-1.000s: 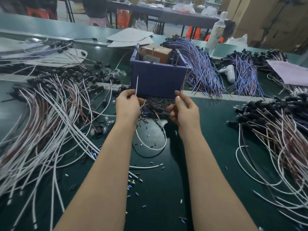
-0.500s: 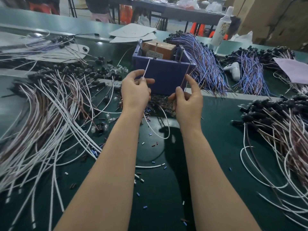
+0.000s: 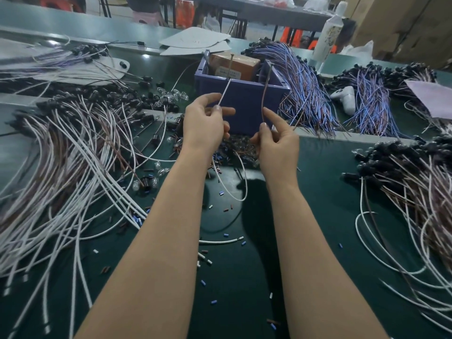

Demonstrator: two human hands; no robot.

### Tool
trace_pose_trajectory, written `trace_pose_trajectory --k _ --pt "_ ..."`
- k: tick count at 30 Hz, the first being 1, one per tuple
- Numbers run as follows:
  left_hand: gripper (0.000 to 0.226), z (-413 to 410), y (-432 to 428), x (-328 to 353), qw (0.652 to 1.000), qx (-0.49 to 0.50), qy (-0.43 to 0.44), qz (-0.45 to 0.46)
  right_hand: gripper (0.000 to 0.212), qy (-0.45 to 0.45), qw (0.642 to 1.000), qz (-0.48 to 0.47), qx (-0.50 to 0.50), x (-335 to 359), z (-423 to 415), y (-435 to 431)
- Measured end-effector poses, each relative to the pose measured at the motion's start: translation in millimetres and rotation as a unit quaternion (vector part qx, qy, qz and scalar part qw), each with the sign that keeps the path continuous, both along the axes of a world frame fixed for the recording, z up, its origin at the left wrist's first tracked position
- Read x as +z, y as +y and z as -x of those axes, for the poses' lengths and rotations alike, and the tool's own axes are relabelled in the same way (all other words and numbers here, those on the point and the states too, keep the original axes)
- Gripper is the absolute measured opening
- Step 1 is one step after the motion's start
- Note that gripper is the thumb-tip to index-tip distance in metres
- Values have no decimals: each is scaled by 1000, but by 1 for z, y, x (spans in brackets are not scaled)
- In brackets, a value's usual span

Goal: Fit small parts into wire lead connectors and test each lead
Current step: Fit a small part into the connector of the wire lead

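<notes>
A dark green surface [image 3: 330,216] filled the view, and the task's work sat at its middle, just in front of a blue bin [image 3: 244,104] at 12 o'clock that held a brown cardboard box [image 3: 234,66]. The left hand [image 3: 204,123] pinched a white wire [image 3: 224,94] between thumb and fingertips, the end slanting up toward 1 o'clock against the bin's wall. The right hand [image 3: 278,145] pinched a brown wire [image 3: 265,94] between thumb and forefinger, and it rose nearly upright to the bin's rim; the other fingers were loosely curled. The 2 hands were near each other but apart. At 9 o'clock lay a broad heap of white and brown leads [image 3: 73,155] with black connectors, and a similar heap [image 3: 415,192] lay at 3 o'clock. Clear bulbs [image 3: 173,95] lay at 11 o'clock, and small blue, white and brown sleeves [image 3: 210,260] were scattered at 6 o'clock. At 1 o'clock 2 bundles of blue-purple wires [image 3: 300,89] fanned out, with a white plastic tool [image 3: 344,97] between them and a white bottle [image 3: 327,37] beyond. Pale card sheets [image 3: 195,41] lay at 12 o'clock behind the bin. Further back stood a grey table [image 3: 269,11] and, at 2 o'clock, stacked cardboard cartons [image 3: 403,20].
</notes>
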State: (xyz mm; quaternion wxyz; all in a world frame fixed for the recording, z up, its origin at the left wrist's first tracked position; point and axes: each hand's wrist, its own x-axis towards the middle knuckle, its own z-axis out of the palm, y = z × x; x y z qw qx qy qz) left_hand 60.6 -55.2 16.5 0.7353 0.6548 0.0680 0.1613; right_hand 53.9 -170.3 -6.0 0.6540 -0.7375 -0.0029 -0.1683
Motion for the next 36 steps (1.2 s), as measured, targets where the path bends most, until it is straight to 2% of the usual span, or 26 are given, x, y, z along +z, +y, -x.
trace_pose_trajectory --k 10,17,31,36 --pt "24 2 -2 -1 997 51 -7 50 31 3 1000 5 -15 0 1 -1" --pt "27 -4 -6 -1 1000 27 5 15 31 4 1000 0 -7 1 1 0" --pt "28 -3 -4 -2 1000 6 0 3 30 3 1000 -7 -3 -1 1 1" --pt "22 -5 -2 -4 1000 2 10 -5 19 32 998 -42 17 1 0 -2"
